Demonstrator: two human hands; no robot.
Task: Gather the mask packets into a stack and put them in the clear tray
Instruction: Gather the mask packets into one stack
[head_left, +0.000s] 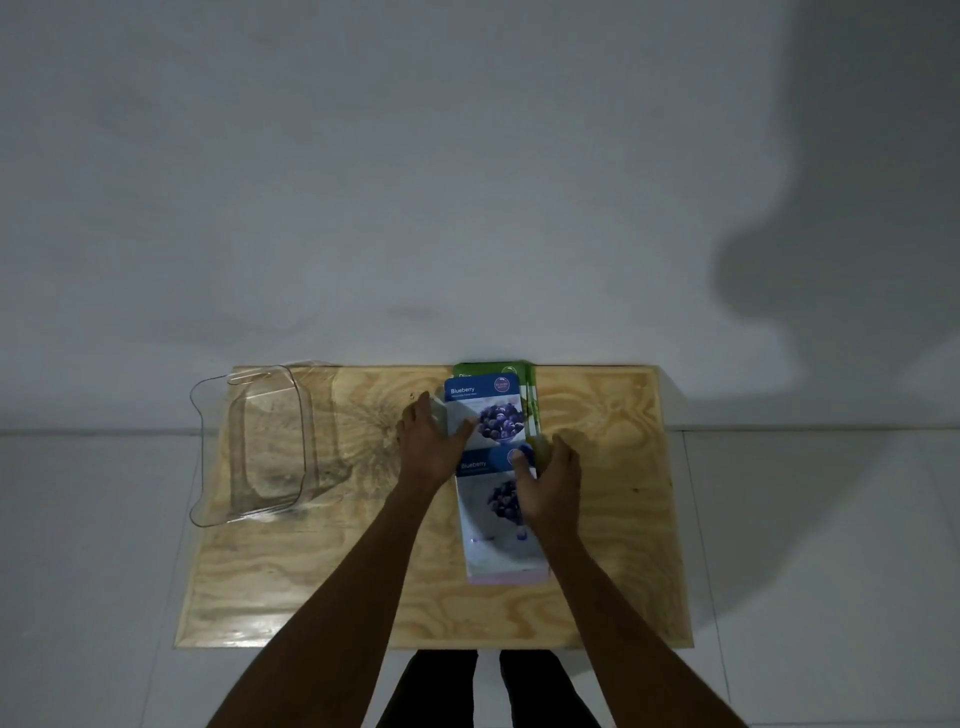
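Note:
Mask packets lie on the wooden table (613, 519), right of centre. A far blueberry packet (491, 410) rests on a green olive packet (519, 370) whose edges show behind and to its right. A near blueberry packet (491, 540) lies closer to me over a pink packet (511, 577). My left hand (431, 444) presses against the left edge of the far blueberry packet. My right hand (550, 488) covers the right side of the near packet, fingers curled at the packets' right edge. The clear tray (249, 447) stands empty at the table's far left.
The table stands on a pale tiled floor against a white wall. The tray overhangs the table's left edge. My legs show below the table's near edge.

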